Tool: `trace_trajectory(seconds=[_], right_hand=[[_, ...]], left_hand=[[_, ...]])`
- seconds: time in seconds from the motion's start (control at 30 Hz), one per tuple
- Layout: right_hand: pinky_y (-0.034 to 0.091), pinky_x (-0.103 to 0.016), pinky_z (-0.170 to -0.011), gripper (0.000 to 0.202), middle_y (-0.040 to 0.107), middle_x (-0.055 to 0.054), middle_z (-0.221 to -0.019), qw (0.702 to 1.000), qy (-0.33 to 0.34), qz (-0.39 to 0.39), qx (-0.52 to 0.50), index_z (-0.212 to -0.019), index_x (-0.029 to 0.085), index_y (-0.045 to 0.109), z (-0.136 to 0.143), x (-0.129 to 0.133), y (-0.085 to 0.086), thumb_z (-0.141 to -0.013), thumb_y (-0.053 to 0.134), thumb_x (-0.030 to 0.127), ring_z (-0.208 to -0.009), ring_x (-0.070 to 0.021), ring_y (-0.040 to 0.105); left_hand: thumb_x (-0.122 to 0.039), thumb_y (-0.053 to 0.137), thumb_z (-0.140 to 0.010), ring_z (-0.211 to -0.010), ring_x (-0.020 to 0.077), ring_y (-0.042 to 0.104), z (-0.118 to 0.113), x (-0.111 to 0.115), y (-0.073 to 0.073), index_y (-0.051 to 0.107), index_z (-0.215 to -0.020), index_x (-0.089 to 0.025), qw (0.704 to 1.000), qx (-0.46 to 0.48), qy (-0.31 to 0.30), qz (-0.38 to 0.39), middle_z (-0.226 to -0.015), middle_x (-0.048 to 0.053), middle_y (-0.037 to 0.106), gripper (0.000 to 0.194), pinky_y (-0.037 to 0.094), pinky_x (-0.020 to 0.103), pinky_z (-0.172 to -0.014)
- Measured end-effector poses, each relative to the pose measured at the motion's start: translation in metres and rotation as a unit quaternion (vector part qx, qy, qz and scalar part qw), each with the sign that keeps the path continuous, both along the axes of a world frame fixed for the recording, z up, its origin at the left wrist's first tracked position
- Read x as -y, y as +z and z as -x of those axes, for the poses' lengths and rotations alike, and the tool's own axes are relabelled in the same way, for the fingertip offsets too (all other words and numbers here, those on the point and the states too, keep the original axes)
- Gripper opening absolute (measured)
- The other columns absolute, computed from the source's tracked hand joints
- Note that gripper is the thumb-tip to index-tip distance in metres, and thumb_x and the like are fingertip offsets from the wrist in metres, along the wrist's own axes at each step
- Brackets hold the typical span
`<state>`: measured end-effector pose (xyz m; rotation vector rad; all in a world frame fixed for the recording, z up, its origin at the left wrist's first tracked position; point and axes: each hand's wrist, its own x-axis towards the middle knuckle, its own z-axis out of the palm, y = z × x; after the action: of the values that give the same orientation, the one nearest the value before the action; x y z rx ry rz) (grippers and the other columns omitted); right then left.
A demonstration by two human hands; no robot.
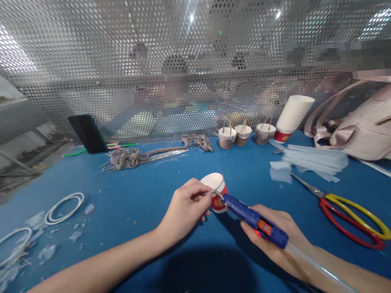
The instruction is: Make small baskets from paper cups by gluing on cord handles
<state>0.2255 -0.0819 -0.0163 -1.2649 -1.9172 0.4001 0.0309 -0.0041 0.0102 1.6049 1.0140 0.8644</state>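
Observation:
Near the middle of the blue table, a white and red paper cup is tilted. My left hand is at its left side, with thumb and fingers pinched on a thin pale strip at the cup's side. My right hand is wrapped round a blue glue gun with a small red light. The gun's tip is at the strip and the cup, close to my left fingertips. A clear glue stick sticks out of its back end. Whether the tip touches the strip is too small to tell.
Scissors lie at the right, below white strips. Along the back stand a phone, grey cord bundles, small cups, stacked cups and a bag. White rings and scraps are left. A perforated metal screen rises behind.

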Motion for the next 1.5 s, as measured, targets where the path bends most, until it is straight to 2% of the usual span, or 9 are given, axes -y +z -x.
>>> trace_trajectory(seconds=[0.23, 0.47, 0.6, 0.77, 1.07, 1.3, 1.5], right_hand=[[0.041, -0.021, -0.047, 0.010, 0.053, 0.006, -0.058, 0.999, 0.009, -0.026, 0.016, -0.077, 0.022, 0.048, -0.0019, 0.0007, -0.0046, -0.083, 0.055, 0.018, -0.045, -0.0090, 0.050], [0.040, -0.021, -0.045, 0.004, 0.051, 0.004, -0.060, 0.996, 0.039, -0.067, 0.035, -0.083, 0.020, 0.049, -0.0025, -0.0021, -0.0012, -0.082, 0.052, 0.016, -0.044, -0.0093, 0.049], [0.039, -0.022, -0.044, 0.007, 0.050, 0.004, -0.060, 0.997, 0.030, -0.067, 0.039, -0.083, 0.020, 0.048, -0.0033, -0.0027, -0.0015, -0.081, 0.052, 0.015, -0.044, -0.0094, 0.048], [0.040, -0.022, -0.045, 0.003, 0.052, 0.002, -0.063, 0.996, 0.052, -0.068, 0.028, -0.086, 0.018, 0.050, -0.0033, -0.0006, -0.0009, -0.083, 0.051, 0.019, -0.044, -0.0095, 0.049], [0.040, -0.019, -0.047, 0.008, 0.050, 0.006, -0.058, 0.996, 0.008, -0.081, 0.035, -0.079, 0.020, 0.049, -0.0056, -0.0036, -0.0037, -0.083, 0.054, 0.015, -0.044, -0.0073, 0.048], [0.039, -0.020, -0.045, 0.006, 0.050, 0.005, -0.059, 0.997, 0.026, -0.070, 0.032, -0.078, 0.019, 0.050, -0.0019, -0.0021, -0.0003, -0.081, 0.052, 0.015, -0.043, -0.0074, 0.045], [0.040, -0.018, -0.046, 0.006, 0.050, 0.005, -0.056, 0.998, 0.007, -0.054, 0.024, -0.077, 0.018, 0.052, -0.0033, -0.0031, 0.0024, -0.084, 0.052, 0.018, -0.042, -0.0069, 0.046]], left_hand=[[-0.031, 0.059, -0.079, -0.045, 0.0037, 0.054, 0.0000, 0.0004, -0.0028, 0.067, -0.075, -0.012, 1.000, 0.008, 0.004, 0.003, -0.081, 0.002, 0.053, 0.021, 0.049, 0.017, -0.039], [-0.029, 0.058, -0.079, -0.043, 0.0035, 0.055, -0.0001, 0.0002, -0.0033, 0.067, -0.074, -0.012, 1.000, 0.004, 0.004, -0.002, -0.081, 0.001, 0.052, 0.019, 0.048, 0.017, -0.038], [-0.030, 0.058, -0.079, -0.044, 0.0042, 0.055, 0.0000, 0.0005, -0.0029, 0.067, -0.076, -0.012, 1.000, 0.004, 0.003, -0.005, -0.081, 0.001, 0.052, 0.020, 0.049, 0.018, -0.039], [-0.028, 0.057, -0.079, -0.044, 0.0042, 0.055, 0.0002, 0.0014, -0.0021, 0.066, -0.074, -0.013, 1.000, -0.002, 0.004, -0.007, -0.080, 0.001, 0.052, 0.018, 0.049, 0.018, -0.039], [-0.027, 0.057, -0.080, -0.045, 0.0044, 0.056, 0.0010, -0.0013, -0.0008, 0.064, -0.074, -0.012, 1.000, -0.002, 0.007, -0.017, -0.080, 0.000, 0.051, 0.018, 0.049, 0.018, -0.040], [-0.027, 0.056, -0.080, -0.046, 0.0047, 0.056, 0.0017, -0.0013, -0.0030, 0.064, -0.074, -0.012, 1.000, 0.003, -0.002, -0.026, -0.080, 0.000, 0.051, 0.018, 0.050, 0.019, -0.041], [-0.027, 0.057, -0.079, -0.045, 0.0052, 0.056, 0.0020, -0.0027, -0.0022, 0.063, -0.073, -0.012, 1.000, 0.005, 0.006, -0.018, -0.079, 0.000, 0.052, 0.017, 0.049, 0.020, -0.040]])
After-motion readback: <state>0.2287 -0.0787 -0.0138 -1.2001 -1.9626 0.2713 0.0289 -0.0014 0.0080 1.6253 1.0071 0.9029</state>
